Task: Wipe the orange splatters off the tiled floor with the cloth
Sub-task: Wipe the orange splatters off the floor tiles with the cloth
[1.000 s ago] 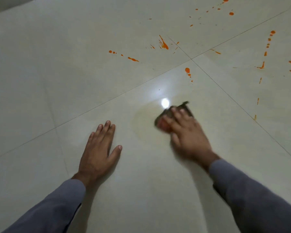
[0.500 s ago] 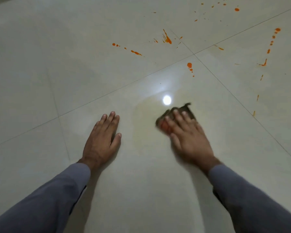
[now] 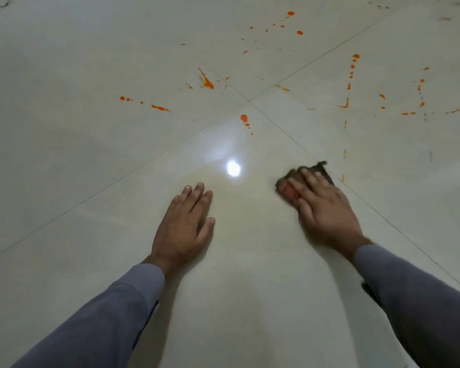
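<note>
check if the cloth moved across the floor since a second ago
Yes. The cloth under the right hand has slid right: it was well left of the diagonal grout line, and now its far corner nearly reaches it.

The right hand point(image 3: 327, 211) lies on the cloth point(image 3: 283, 183), left hand point(image 3: 183, 227) on the floor point(image 3: 64, 155) beside it, splatters point(image 3: 206, 81) beyond both.

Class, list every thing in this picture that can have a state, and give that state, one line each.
tiled floor, glossy, reflecting one bright light spot
orange splatters, unwiped, scattered on the tiles beyond the hands
left hand, flat on the tiled floor, fingers straight, holding nothing
right hand, fingers straight, pressing the cloth to the tiled floor
cloth, bunched under the right hand, stained orange
</note>
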